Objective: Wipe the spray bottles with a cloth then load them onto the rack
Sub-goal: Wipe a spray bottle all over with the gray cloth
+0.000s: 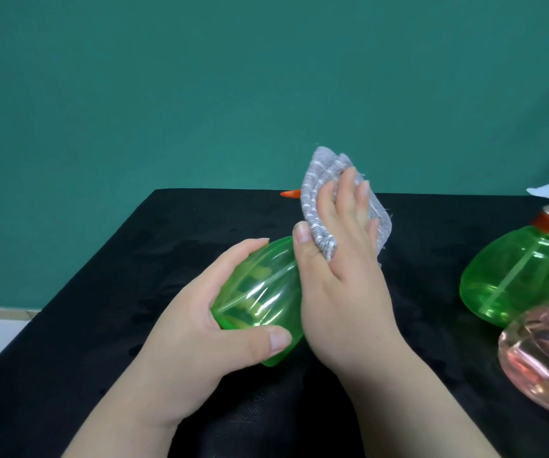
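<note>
Left grip [200, 312] cups bottle [259, 292] base; right grip [342, 279], cloth [316, 193].

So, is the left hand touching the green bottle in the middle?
Touching. The head view shows the left hand gripping the green bottle: fingers curl over its far side, thumb lies across its near side.

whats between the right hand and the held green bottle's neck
A folded grey cloth, under the right hand and over the green bottle; head view.

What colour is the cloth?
The cloth is grey with whitish flecks; the head view shows it best.
</note>
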